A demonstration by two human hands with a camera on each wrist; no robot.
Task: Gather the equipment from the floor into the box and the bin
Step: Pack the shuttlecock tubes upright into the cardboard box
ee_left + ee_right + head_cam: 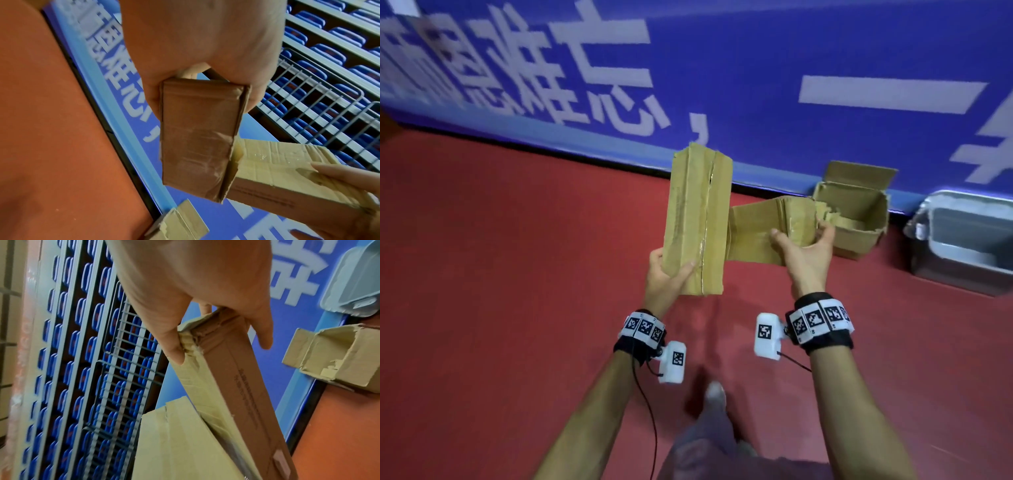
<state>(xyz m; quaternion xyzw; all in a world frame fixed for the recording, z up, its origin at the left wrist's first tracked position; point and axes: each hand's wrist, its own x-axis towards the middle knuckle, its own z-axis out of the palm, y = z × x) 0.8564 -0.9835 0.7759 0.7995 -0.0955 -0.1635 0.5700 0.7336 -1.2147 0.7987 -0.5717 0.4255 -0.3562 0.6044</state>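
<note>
Because the left hand [667,274] pinches only the bottom of one tall cardboard piece [697,219] and the right hand [804,246] curls around another [763,233] just left of the open box [856,219], either could slip and fall back on the floor [500,274].

the open box [859,219] and grey bin [962,240] stand against the blue barrier [756,51], tops unobstructed. bare red floor [517,274] lies to the left. the held flattened cardboard [698,219] and folded cardboard [767,233] hang between the hands and the box.
</note>
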